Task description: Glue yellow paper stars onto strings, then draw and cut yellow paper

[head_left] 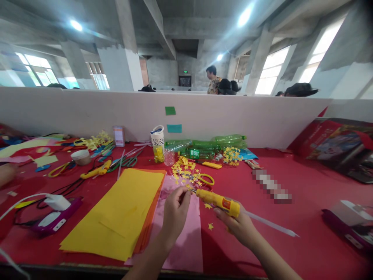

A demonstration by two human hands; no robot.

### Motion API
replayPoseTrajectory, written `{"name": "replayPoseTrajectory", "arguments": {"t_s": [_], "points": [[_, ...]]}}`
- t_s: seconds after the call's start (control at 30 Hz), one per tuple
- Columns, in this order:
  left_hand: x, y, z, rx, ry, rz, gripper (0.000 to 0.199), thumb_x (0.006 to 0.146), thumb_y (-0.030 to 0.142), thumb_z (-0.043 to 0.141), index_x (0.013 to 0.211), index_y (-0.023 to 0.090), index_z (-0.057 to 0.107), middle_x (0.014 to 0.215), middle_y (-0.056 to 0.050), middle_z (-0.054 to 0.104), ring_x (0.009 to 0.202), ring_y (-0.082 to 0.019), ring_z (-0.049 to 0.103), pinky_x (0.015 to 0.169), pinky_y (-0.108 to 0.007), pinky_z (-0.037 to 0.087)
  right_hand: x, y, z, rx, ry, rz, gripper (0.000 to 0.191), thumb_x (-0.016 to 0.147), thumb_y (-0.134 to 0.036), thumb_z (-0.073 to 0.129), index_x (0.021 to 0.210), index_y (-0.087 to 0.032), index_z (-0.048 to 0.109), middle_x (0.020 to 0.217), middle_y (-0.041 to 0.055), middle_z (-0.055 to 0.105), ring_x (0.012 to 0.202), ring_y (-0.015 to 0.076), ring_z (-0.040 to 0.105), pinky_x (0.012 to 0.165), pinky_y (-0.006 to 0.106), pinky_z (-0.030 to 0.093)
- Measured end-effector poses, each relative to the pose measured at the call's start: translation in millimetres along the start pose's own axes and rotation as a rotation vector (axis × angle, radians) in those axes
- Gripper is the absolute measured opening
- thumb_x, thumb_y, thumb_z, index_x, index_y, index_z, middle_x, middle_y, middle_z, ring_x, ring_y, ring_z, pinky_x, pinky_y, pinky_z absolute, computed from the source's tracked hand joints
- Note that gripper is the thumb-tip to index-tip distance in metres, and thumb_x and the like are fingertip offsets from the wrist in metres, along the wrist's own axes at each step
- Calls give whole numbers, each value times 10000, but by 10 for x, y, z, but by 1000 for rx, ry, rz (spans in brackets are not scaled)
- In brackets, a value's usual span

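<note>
In the head view, the person's left forearm rises from the near edge, and the left hand point(178, 204) is bent inward above the pink sheet point(182, 251), thumb and forefinger meeting near the nozzle of a yellow glue gun point(218, 200); the right forearm slants in from the near right, its hand point(237, 222) wrapped about the gun from below, so that the nozzle points left and a clear glue stick point(272, 224) trails out to the right.

The right hand's lower fingers are mostly hidden by the gun and the hand itself; whatever lies between the left fingertips is too small to make out; a pixelated strip point(271, 186) on the far right cannot be read, and another person's hand point(7, 174) is blurred and cut off at the left edge.

The left grip is pinched together; the right grip is closed firmly around the gun, which sits over the near middle of the red counter point(262, 252); yellow stars point(182, 175) lie scattered just beyond it, yellow sheets point(116, 210) to the left, green bottles point(204, 146) farther off.
</note>
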State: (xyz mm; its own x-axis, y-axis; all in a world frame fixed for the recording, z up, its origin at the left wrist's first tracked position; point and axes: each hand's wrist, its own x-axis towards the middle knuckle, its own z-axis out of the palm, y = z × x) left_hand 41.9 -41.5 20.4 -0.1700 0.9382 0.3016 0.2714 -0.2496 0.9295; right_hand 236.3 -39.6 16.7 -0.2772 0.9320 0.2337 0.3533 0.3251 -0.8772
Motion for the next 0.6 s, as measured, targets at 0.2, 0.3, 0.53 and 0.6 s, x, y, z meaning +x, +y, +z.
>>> {"name": "replayPoseTrajectory", "arguments": {"t_s": [0.2,0.3,0.53,0.6], "points": [[0,-11,-5,-6,0,0,164,842,275,496,741,191,594,652,-1,557,622,-148,509,575,-227,387,-10,-4,12,-2,23,16,308,808,-487,569,756,-190,632,680,49,625,651,197,582,481,239,427],[-5,-18,-7,0,-2,-2,166,846,280,495,743,192,592,649,2,553,616,-147,506,574,-228,385,-18,2,13,11,21,44,314,792,-497,584,752,-190,635,640,43,606,608,188,562,462,239,419],[-8,-17,0,-5,-4,-6,162,852,278,493,756,191,589,687,-6,582,644,-149,524,586,-226,390,-13,-31,4,25,0,51,304,797,-484,580,786,-185,633,656,42,601,592,176,545,462,238,415],[-7,-18,0,0,-8,-6,167,854,281,491,750,190,585,671,-2,567,629,-145,514,574,-225,384,-3,-48,-1,19,-10,39,294,802,-470,578,785,-183,636,658,40,600,594,173,545,478,240,424]]}}
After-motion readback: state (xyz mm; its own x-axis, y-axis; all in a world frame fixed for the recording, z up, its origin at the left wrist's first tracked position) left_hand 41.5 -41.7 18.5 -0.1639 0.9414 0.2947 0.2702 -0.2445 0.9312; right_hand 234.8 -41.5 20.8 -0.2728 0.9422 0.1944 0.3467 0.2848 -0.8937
